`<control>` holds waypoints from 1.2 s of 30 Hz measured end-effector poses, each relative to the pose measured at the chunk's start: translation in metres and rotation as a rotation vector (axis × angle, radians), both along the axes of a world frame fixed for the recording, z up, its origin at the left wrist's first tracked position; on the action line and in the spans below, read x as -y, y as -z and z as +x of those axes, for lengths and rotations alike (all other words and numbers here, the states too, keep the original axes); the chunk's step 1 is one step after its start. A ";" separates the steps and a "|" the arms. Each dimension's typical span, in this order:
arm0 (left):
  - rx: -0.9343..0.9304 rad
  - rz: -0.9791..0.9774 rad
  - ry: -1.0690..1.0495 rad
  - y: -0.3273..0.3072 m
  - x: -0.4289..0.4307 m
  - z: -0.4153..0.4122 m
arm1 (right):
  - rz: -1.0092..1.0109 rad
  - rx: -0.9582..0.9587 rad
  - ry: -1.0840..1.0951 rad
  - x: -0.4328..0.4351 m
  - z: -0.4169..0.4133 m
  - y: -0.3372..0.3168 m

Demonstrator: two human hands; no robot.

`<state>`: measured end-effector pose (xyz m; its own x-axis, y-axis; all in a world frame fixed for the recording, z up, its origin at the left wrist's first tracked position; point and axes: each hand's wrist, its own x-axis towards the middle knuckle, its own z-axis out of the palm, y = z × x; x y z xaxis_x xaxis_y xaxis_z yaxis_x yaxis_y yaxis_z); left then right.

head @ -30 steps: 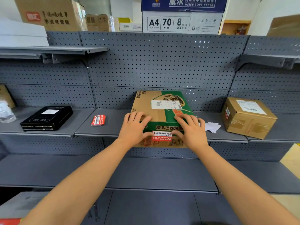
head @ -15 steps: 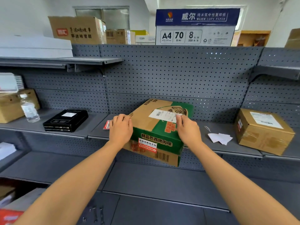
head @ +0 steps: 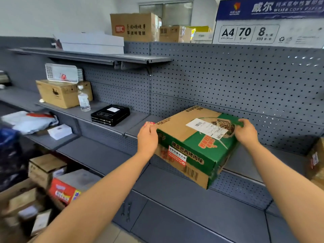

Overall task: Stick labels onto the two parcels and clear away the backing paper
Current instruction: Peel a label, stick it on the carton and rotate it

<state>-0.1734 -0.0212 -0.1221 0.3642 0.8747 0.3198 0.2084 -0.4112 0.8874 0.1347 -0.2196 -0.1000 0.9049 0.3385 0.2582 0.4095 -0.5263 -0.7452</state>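
Observation:
A brown and green cardboard parcel [head: 192, 144] sits turned at an angle, its front corner hanging over the edge of the middle shelf [head: 112, 120]. A white shipping label [head: 206, 128] lies stuck on its top and a red and white sticker [head: 177, 156] on its front face. My left hand [head: 147, 139] grips the parcel's left side. My right hand [head: 246, 132] grips its far right corner. A second brown parcel [head: 315, 160] shows only partly at the right edge.
A black box [head: 110, 114], a water bottle [head: 83, 99] and a brown carton [head: 59, 93] stand on the shelf to the left. A small red label pack [head: 149, 123] peeks out behind my left hand. Boxes crowd the lower left; the pegboard wall stands behind.
Both hands moved from the parcel's top to its sides and turned it, pulling its corner past the shelf edge. My view has swung left.

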 end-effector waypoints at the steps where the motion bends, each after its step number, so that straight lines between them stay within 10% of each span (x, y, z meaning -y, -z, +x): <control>1: 0.012 -0.034 -0.005 0.002 0.003 0.000 | 0.039 -0.065 0.009 0.000 0.010 0.001; 18: 0.065 -0.284 0.022 0.014 0.020 0.004 | 0.296 -0.384 0.019 -0.009 0.061 0.018; 36: 0.046 -0.430 0.060 -0.021 -0.004 0.039 | 0.179 -0.280 0.085 0.069 -0.010 0.000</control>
<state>-0.1341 -0.0176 -0.1015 0.4121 0.9097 -0.0521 0.1521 -0.0123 0.9883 0.1248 -0.2886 -0.0998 0.9720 0.2307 0.0439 0.1359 -0.4004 -0.9062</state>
